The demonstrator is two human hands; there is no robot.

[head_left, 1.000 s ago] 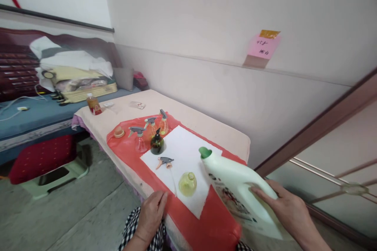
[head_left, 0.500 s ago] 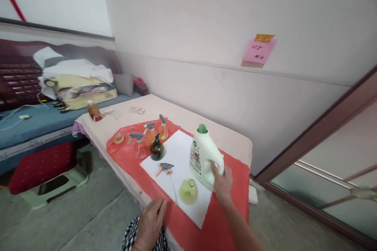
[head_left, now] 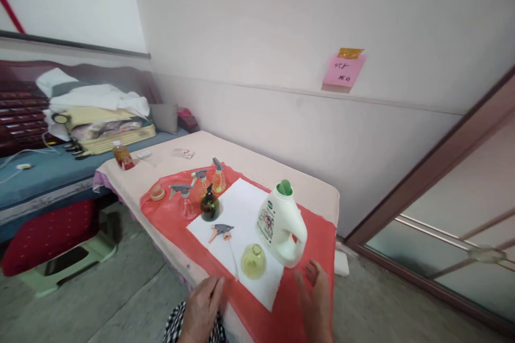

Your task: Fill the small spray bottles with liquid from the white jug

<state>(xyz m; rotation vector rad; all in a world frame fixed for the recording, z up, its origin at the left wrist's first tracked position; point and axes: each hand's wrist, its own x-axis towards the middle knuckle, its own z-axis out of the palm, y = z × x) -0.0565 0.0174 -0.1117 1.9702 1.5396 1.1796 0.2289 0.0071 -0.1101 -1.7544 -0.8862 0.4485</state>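
Right hand (head_left: 314,292) open beside white jug (head_left: 280,228), left hand (head_left: 202,300) at table edge (head_left: 233,317), its grip unclear

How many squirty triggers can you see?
4: a left trigger, a middle trigger and a right trigger on the spray bottles, plus a loose trigger lying on the white sheet.

Six bottles (head_left: 210,209) and one jug (head_left: 281,225) stand beyond two hands.

One jug is just ahead of the right hand (head_left: 314,295). Ahead of the left hand (head_left: 201,303) are one loose trigger head (head_left: 222,231) and, slightly to its right, one headless bottle (head_left: 251,265); farther ahead come one pump bottle (head_left: 210,215), three spray bottles (head_left: 187,207) and one round lid (head_left: 157,193). One brown bottle (head_left: 123,155) is well beyond the left hand. One stool (head_left: 60,230) is left of it; one pink note (head_left: 344,71) is far beyond the right hand.
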